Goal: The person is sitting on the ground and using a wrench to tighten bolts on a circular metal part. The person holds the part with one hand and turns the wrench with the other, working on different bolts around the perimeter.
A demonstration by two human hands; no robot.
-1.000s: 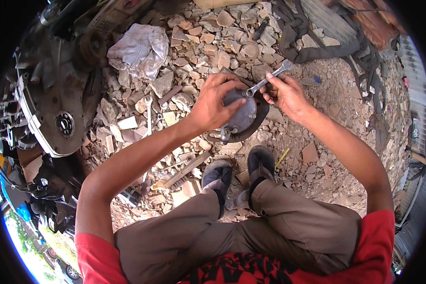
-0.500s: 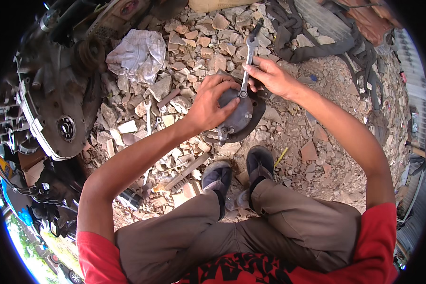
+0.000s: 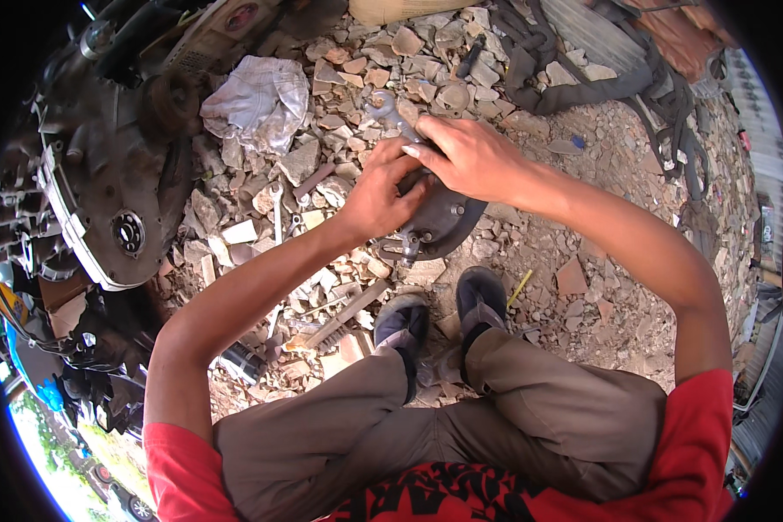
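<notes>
A dark, rounded metal cover (image 3: 448,228) with bolts lies on the rubble in front of my feet. My left hand (image 3: 381,193) is closed on its left side, with the fingers bent over the top. Closed around a combination wrench (image 3: 402,120), my right hand (image 3: 471,158) is above the cover, close to the left fingers. The wrench's open jaw points to the far left, beyond the cover. Its other end is hidden under my hands, so I cannot see whether it sits on a bolt.
Another wrench (image 3: 277,211) lies on the stones to the left. Farther out are a crumpled whitish cloth (image 3: 261,100) and a large engine block (image 3: 96,187). Dark straps (image 3: 574,87) lie at the far right, with a small black rod-like piece (image 3: 471,56) near them.
My right hand has moved left, over the cover, and the wrench has swung from pointing away to pointing far left. The left hand stays on the cover.
</notes>
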